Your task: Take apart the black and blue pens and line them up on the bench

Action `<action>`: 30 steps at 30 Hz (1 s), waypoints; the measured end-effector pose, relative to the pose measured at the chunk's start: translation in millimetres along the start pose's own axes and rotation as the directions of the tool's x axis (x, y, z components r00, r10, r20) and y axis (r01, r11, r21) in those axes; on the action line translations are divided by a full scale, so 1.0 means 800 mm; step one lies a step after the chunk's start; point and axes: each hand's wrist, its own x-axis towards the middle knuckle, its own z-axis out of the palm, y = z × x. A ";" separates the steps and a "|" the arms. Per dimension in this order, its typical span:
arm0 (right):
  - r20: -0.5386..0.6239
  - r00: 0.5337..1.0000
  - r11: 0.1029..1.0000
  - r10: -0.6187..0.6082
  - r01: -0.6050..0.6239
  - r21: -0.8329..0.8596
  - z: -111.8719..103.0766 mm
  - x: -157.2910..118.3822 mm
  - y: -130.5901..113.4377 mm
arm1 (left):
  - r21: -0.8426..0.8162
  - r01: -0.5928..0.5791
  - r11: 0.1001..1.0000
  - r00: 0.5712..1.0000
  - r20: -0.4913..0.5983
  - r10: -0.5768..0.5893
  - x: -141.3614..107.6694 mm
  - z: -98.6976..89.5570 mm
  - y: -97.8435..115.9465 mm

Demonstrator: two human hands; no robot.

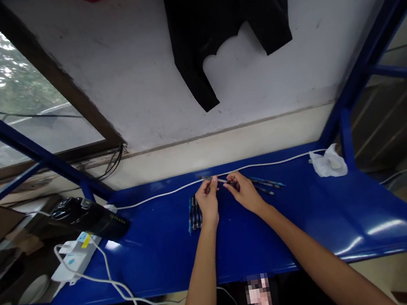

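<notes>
I observe one pen (222, 180) held above the back of the worktop (304, 219), slim, greyish and translucent midway, darker towards its ends; whether it is one piece I cannot tell. My left hand (207, 205) is closed on it by thumb and fingertips; my right hand (246, 192) is closed on its other end. Dark pens with blue ends lie beside the left hand; others lie right of the right hand.

The worktop is glossy blue, reflecting light. A white cable (156, 197) crosses its rear; crumpled tissue (329, 161) lies at right, a power strip (76, 258) and black appliance (91, 215) at left. Beyond: pale scuffed wall (129, 81), window (18, 95), black garment (226, 8).
</notes>
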 end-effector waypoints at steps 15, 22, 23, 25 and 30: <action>0.062 0.997 0.997 0.050 -0.053 0.048 -0.003 -0.001 -0.010 | -0.227 0.164 0.960 0.985 -0.020 -0.173 0.001 -0.001 0.008; 0.023 0.997 0.996 0.072 -0.073 0.056 0.000 -0.003 -0.006 | -0.245 0.163 0.956 0.984 -0.034 -0.176 0.001 -0.001 0.007; 0.034 0.997 0.996 0.070 -0.072 0.059 -0.001 -0.003 -0.008 | -0.248 0.165 0.955 0.983 -0.033 -0.179 0.001 -0.001 0.007; 0.063 0.996 0.996 0.062 -0.066 0.064 -0.005 -0.002 -0.013 | -0.256 0.172 0.951 0.982 -0.030 -0.185 0.001 -0.002 0.008; 0.099 0.994 0.996 0.051 -0.057 0.067 -0.010 0.000 -0.020 | -0.282 0.195 0.940 0.978 -0.020 -0.209 0.002 -0.004 0.010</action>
